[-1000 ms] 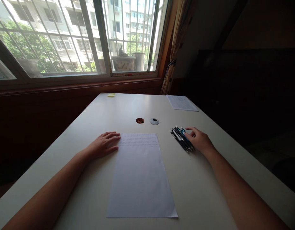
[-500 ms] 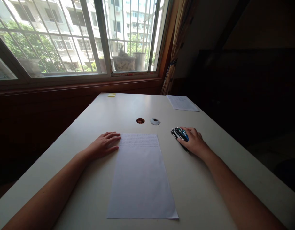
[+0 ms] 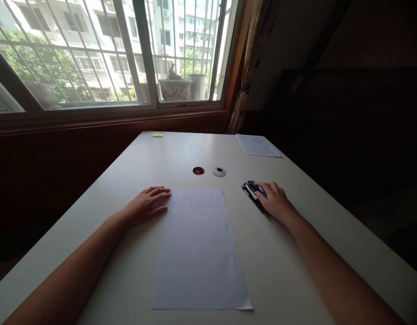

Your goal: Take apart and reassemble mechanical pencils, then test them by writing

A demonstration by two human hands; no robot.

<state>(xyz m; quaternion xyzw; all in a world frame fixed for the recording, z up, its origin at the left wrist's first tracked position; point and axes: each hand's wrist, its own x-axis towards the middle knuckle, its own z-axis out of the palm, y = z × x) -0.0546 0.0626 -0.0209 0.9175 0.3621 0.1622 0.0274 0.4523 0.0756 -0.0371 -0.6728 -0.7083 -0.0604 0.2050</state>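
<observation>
A long white sheet of paper (image 3: 196,253) lies in front of me, with lines of writing across its far end. My left hand (image 3: 150,203) rests flat, fingers spread, its fingertips at the sheet's upper left edge. To the right of the paper, several pens (image 3: 250,190), mostly dark, lie side by side on the table. My right hand (image 3: 274,198) is over their right side, thumb and forefinger closed around a blue pen (image 3: 262,191). That pen is partly hidden by the fingers and still lies low among the others.
The white table (image 3: 127,176) has a round cable hole (image 3: 199,171) beyond the paper, with its grey cover (image 3: 219,172) beside it. A yellow sticky note (image 3: 157,134) lies at the far left edge. Written papers (image 3: 257,145) lie at the far right, below a barred window (image 3: 181,54).
My right thumb and fingers have drawn in from around the pen bunch to the blue pen, leaving more of the dark pens uncovered. The left hand and paper are unchanged.
</observation>
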